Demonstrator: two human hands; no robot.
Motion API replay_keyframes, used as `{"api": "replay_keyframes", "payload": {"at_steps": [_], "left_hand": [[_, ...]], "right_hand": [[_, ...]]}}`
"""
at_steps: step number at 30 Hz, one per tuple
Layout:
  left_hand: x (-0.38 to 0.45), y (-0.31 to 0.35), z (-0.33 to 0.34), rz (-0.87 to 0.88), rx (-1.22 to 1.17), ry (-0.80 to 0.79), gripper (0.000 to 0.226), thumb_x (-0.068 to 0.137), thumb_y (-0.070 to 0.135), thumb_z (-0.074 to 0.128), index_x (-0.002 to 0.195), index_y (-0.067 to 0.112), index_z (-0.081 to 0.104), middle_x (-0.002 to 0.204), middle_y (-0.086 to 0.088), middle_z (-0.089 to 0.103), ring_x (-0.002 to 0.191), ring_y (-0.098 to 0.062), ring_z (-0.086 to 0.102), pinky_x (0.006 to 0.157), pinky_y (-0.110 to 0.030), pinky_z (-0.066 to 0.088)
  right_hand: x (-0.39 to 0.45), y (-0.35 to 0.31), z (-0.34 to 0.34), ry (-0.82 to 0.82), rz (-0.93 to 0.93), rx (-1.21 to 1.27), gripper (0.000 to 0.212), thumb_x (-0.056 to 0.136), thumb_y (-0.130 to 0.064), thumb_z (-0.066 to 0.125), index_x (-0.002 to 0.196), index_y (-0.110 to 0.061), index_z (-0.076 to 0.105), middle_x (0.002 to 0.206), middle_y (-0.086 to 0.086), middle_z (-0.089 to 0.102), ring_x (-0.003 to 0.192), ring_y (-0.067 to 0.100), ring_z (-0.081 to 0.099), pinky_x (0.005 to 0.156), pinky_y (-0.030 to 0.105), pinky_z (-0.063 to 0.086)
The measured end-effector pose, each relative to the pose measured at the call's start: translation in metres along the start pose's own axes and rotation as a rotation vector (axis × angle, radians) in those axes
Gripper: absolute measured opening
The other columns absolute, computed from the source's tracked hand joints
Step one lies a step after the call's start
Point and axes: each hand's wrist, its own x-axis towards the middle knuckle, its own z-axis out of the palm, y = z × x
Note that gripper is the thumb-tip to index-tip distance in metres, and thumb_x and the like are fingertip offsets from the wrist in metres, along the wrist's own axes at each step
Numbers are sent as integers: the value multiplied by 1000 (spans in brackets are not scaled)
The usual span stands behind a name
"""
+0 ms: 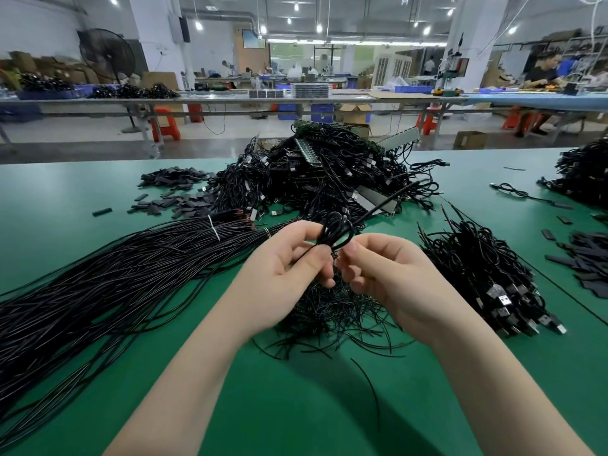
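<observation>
The coiled black cable [335, 230] is held up above the middle of the green desk [296, 406], between both hands. The left grip [283, 268] pinches the coil's lower edge between thumb and curled fingers. The right grip [394, 278] pinches it from the right with thumb and forefinger. One loose end of the cable runs away to the far right. Under the hands lies a scatter of short wire offcuts [329, 311]. A long wire bundle [115, 274] stretches to the left, a pile of coiled USB leads [487, 274] lies to the right, and a big tangled heap [329, 166] sits on the far side.
</observation>
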Motion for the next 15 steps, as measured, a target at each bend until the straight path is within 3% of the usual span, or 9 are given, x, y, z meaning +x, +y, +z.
{"api": "replay_keyframes", "payload": {"at_steps": [5,9,15], "left_hand": [[1,1,-1,25,24,85,14,97,11,53,107,14,62,72,7,69,74,-8,68,78,-19,51],[0,2,0,-30,50,121,19,95,14,57,113,9,62,76,7,73,78,-4,69,79,-15,50],[0,0,2,90,319,226,15,90,18,67,103,24,70,98,12,70,96,-7,64,86,-29,53]], "right_hand": [[1,5,9,11,18,32,27,69,-45,73,76,-19,78,75,-3,70,64,4,57,57,16,47],[2,7,8,-35,104,168,25,63,-38,77,79,-19,80,78,-3,72,65,1,59,59,14,49],[4,6,2,-29,212,261,6,64,-22,75,66,-17,78,68,-2,69,61,5,63,54,14,51]]}}
